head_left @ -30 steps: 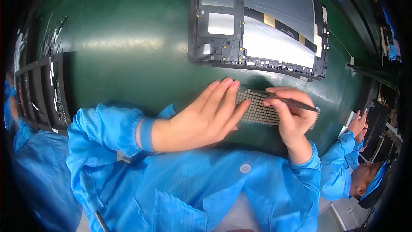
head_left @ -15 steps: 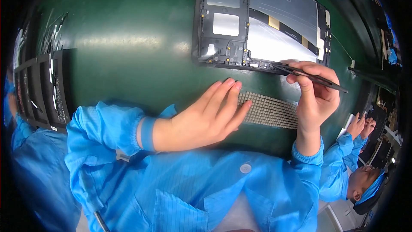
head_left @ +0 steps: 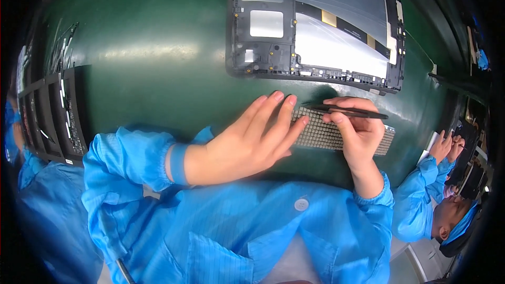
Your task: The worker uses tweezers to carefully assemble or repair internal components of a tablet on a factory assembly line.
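Observation:
Black tweezers [head_left: 352, 110] are pinched in my right hand [head_left: 363, 137], their tip pointing left over the top edge of a sheet of small grey square pads [head_left: 326, 132]. Whether a pad is between the tips is too small to tell. My left hand [head_left: 252, 139] rests with fingers stretched out at the left end of that sheet, fingertips touching it or the table beside it. Beyond both hands lies an opened tablet-like device frame [head_left: 265, 47], black on its left part with small brass-coloured points, and a silver panel [head_left: 336, 47] on its right part.
Green table [head_left: 142, 68] lies under everything. At the left stands a black slotted tray [head_left: 76, 110] with thin strips. At the right, a co-worker's hands [head_left: 447, 146] work near a white item. A thin line runs from the device toward a small post [head_left: 433, 68].
My right hand and the tweezers have come from the device's near edge back toward me, to the pad sheet. The device appears shifted slightly left. My left hand stays nearly still.

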`<control>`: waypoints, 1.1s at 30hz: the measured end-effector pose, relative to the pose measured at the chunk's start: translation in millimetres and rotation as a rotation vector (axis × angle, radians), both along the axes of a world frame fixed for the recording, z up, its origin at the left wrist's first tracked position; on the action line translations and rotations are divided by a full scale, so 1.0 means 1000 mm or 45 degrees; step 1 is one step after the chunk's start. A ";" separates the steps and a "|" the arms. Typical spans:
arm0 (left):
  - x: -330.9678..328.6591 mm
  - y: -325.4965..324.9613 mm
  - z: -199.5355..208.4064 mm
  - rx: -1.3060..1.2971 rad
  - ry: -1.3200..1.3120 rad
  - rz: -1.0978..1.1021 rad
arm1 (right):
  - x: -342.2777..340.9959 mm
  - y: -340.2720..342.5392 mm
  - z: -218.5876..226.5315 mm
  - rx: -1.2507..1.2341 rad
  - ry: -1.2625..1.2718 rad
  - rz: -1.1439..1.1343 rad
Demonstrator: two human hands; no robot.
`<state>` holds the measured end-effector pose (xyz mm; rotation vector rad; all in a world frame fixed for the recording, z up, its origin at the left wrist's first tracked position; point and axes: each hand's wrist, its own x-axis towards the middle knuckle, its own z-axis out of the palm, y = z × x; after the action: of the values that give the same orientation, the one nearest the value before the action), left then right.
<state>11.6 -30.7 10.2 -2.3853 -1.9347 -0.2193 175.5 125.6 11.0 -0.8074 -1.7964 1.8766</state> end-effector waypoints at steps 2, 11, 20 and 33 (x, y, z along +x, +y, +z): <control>0.000 -0.001 0.001 -0.010 -0.002 -0.003 | 0.000 0.000 -0.001 -0.011 0.000 0.008; 0.002 0.002 0.001 -0.015 0.011 -0.019 | 0.004 -0.002 0.000 0.174 -0.085 0.048; 0.001 0.003 0.007 -0.064 0.032 -0.027 | 0.013 0.064 0.027 0.468 0.350 -0.153; 0.000 0.003 0.007 -0.060 0.040 -0.028 | 0.017 0.082 0.025 0.525 0.270 -0.097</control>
<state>12.0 -28.1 16.9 -2.4250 -1.9220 -0.1383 192.0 207.7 36.3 -0.4986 -1.8932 1.4122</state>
